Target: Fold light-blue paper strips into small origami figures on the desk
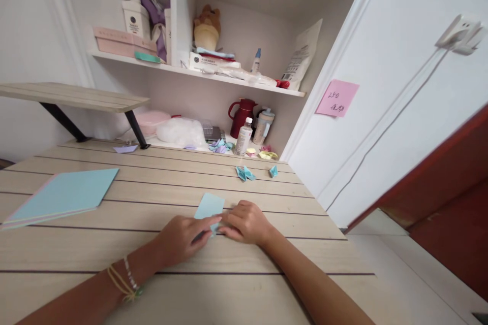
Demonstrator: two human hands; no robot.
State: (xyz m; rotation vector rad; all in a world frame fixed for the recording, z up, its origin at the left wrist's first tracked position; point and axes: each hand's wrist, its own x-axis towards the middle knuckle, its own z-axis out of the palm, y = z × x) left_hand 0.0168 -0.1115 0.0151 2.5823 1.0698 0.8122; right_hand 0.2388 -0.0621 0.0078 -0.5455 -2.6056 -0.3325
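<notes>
A small light-blue sheet of folding paper point(209, 204) lies on the slatted wooden table between my hands. My left hand point(186, 237) reaches in from the left, its index finger along the paper's lower part and its thumb just below, gripping it there. On the right, my right hand point(246, 223) has its fingers bent together at the paper's lower right edge. The fingertips of both hands nearly meet and hide the paper's near end. Farther back on the table sit folded blue paper pieces point(245, 173) and a smaller folded blue piece point(273, 171).
A stack of coloured paper point(68, 193) lies on the left. Behind it stands a raised wooden shelf point(76, 96) on black legs. Along the back are a clear bottle point(243, 137), a red jug point(241, 118) and a pile of folded paper point(220, 146).
</notes>
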